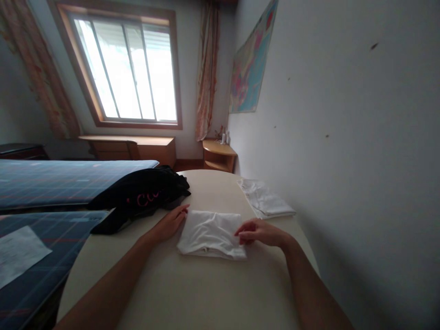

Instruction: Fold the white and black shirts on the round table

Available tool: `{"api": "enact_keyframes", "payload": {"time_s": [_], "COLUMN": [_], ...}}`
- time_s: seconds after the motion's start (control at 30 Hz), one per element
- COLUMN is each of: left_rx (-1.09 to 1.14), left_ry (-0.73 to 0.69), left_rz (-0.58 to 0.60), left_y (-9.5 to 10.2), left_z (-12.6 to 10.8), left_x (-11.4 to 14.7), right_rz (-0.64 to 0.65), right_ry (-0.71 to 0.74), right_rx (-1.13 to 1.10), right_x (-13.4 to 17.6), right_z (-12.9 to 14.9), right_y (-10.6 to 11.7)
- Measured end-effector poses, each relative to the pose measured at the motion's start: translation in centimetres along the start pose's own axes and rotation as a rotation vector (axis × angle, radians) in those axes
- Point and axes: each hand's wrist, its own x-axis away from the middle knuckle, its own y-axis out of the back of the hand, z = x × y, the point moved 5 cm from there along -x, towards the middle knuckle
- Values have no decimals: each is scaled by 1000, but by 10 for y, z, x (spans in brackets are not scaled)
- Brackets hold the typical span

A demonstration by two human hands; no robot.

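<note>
A folded white garment [210, 233], slightly wrinkled, lies flat in a rough rectangle on the cream round-ended table [206, 293]. At its upper left edge rests my left hand [172, 223], fingers stretched out and open beside the cloth. My right hand [261, 232] is at the opposite edge, fingers loosely bent and apart, their tips touching the fabric. Neither hand visibly grips it. Past my right hand, near the wall, lies another folded white cloth [264, 198].
A heap of black clothing [147, 192] with pink lettering covers the table's left edge. Beds with blue plaid covers [51, 183] stand to the left, one bearing a white paper [20, 252]. The white wall [360, 174] runs close on the right. Behind are a desk [151, 145] and corner shelf [220, 149].
</note>
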Motion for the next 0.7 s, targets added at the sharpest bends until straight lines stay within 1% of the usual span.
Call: {"api": "enact_keyframes", "payload": {"time_s": [0.03,0.07,0.1,0.17,0.2,0.23,0.3,0.4,0.47,0.57,0.7], "left_rx": [-17,-36,-56,-85,-94,-99,-93,-45,-6,49,146], "left_ry": [-12,-25,-38,-62,-71,-78,-83,-71,-52,-36,-26], "left_rz": [6,11,15,14,11,9,12,38,66,92,111], "left_y": [0,-1,-1,-3,-4,-5,-7,-7,-6,-5,-6], "left_z": [0,1,1,0,0,-1,-2,-3,-5,-10,-13], "left_x": [0,0,0,0,0,0,0,1,1,2,2], "right_rz": [-46,-124,-228,-429,-489,-514,-480,-382,-351,-387,-428], "right_ry": [-11,-15,-6,47,82,114,158,196,203,204,210], "right_rx": [-35,-49,-31,76,137,188,224,166,139,169,172], "right_x": [0,-1,-1,-3,-5,-7,-11,-16,-18,-21,-26], "right_z": [-4,-8,-13,-22,-25,-28,-30,-27,-23,-21,-24], "right_y": [5,11,19,34,38,39,36,26,21,18,16]}}
